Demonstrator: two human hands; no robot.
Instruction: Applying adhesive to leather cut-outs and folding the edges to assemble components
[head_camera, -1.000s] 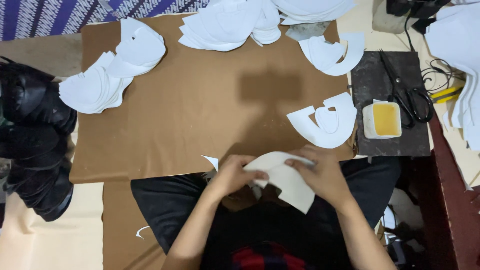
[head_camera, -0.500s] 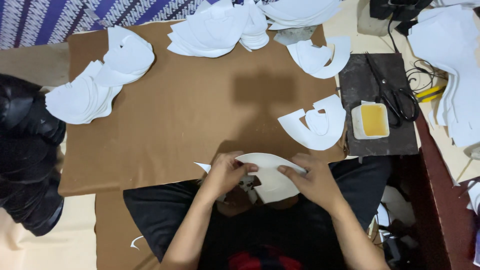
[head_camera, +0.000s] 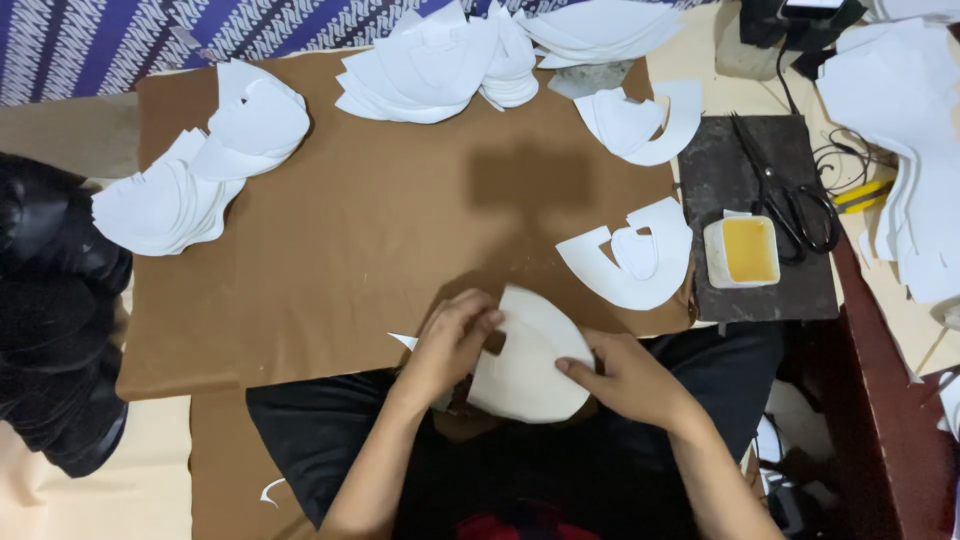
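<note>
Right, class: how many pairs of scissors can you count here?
1: black scissors on the dark mat, beside the yellow-filled tub. Others may be hidden under paper.

Left hand (head_camera: 450, 340) and right hand (head_camera: 625, 378) close together, fingers curled inward, forearms angled in

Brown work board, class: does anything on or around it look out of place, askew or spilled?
Nothing is spilled: the yellow liquid stays inside its small white tub. One small white scrap lies loose beside the left hand, apart from the stacked white pieces. Both hands, the right hand too, hold the curved white piece.
</note>
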